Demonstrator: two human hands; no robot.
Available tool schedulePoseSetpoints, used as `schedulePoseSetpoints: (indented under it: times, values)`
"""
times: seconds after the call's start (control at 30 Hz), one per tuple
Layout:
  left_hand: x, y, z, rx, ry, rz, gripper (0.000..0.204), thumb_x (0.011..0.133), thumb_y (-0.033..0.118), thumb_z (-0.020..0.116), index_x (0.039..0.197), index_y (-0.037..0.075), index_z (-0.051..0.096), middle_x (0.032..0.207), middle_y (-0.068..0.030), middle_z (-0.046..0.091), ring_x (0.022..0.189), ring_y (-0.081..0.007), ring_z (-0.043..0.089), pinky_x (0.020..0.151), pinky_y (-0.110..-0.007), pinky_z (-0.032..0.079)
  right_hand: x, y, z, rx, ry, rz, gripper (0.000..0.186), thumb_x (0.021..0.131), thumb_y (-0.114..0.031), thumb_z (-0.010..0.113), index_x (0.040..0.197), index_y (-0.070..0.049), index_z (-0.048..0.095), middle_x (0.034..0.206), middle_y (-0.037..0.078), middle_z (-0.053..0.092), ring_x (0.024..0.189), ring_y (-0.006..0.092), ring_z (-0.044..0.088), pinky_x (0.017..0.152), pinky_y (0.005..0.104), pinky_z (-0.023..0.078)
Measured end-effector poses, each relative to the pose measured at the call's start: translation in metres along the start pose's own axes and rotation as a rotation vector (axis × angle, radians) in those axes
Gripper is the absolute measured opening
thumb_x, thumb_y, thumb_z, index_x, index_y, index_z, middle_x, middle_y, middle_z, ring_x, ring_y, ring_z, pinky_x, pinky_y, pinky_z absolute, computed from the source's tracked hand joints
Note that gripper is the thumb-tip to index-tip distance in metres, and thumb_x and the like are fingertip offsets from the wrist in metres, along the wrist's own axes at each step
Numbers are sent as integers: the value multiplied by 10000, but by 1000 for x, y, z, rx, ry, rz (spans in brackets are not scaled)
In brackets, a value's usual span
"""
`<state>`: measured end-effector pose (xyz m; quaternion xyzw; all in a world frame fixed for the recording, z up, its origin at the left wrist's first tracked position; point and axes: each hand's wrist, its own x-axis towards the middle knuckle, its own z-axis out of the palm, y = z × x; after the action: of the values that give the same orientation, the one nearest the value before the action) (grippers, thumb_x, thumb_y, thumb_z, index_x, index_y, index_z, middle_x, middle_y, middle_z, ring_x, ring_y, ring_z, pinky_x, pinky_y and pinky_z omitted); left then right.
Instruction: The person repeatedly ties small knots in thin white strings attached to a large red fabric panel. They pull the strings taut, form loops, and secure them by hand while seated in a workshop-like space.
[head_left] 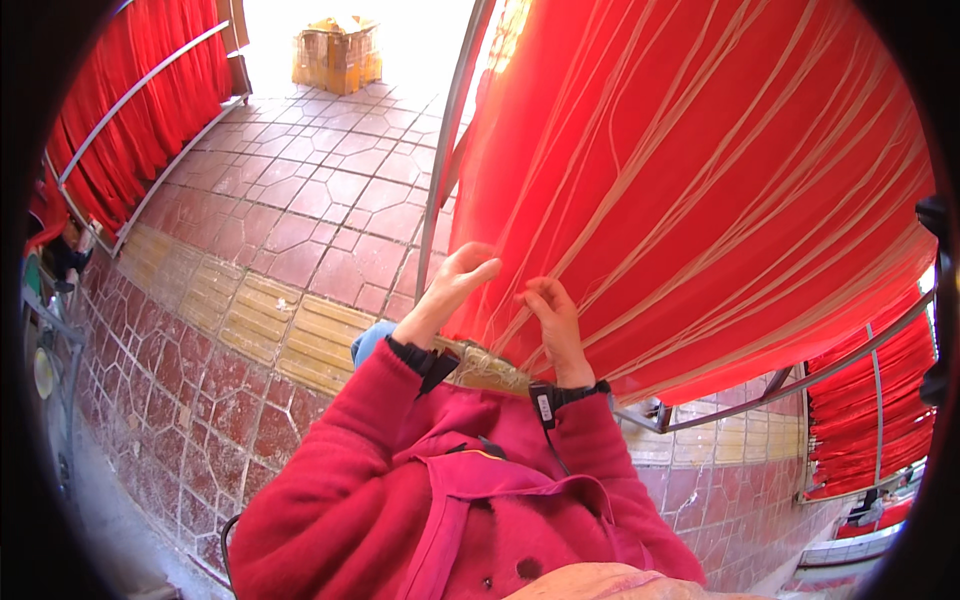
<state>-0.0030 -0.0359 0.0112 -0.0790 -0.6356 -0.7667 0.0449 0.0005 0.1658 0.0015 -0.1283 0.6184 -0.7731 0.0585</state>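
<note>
A big sheet of red hanging strands [700, 180], streaked with pale cream threads, drapes over a metal rail rack [440, 180] right in front of me. My left hand [452, 285] touches the lower left edge of the red strands, fingers spread and slightly curled. My right hand [553, 318] is beside it, fingertips pinched on a few pale threads at the sheet's lower edge. Both arms wear red sleeves with black cuffs. A bundle of pale straw-coloured fibre [485, 368] lies just below my wrists.
More red strands hang on a rail rack [140, 110] at far left and another rack [870, 410] at lower right. The ground is reddish paving tile [300, 220] with a yellow ridged strip [260, 320]. A yellowish crate [338, 52] stands far back. A person [68, 250] sits at the left edge.
</note>
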Motion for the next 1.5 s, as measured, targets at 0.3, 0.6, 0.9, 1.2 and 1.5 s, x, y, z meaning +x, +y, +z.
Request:
schedulePoseSetpoints:
  times: [0.3,0.6,0.9,1.2,1.5]
  values:
    - [23,-38,0,190,-154,-69,216,900,154,665,1039,-10,688,842,-33,681,814,-69,617,721,-231,505,22,46,15,-164,-190,97,158,916,-45,603,1070,-15,625,994,22,647,963,105,592,866,267,482]
    - [39,-107,-20,383,-147,-121,259,892,202,669,1045,-4,701,925,-46,703,895,-90,611,813,-274,487,32,99,-26,-339,-177,251,235,921,-108,606,1126,8,608,1077,79,653,1029,147,595,923,290,462]
    - [59,-159,-35,498,-72,-194,260,891,243,666,1036,32,709,932,-35,702,890,-103,616,809,-284,481,42,97,-49,-394,-141,282,449,922,-156,610,1337,-16,510,1232,106,587,1177,171,523,1010,311,416]
    - [60,-178,-51,350,-12,-575,463,896,398,651,1199,49,630,1046,-53,661,988,-154,606,781,-291,490,43,59,-72,-384,-120,271,427,936,-191,594,1332,-46,525,1222,64,609,1160,146,547,950,284,440]
    - [60,-150,-51,224,102,-446,510,888,333,678,1279,31,554,1189,-108,619,1060,-189,602,813,-317,508,51,14,-85,-221,69,216,338,972,-176,557,1288,-56,559,1160,49,643,1069,146,617,880,271,499]
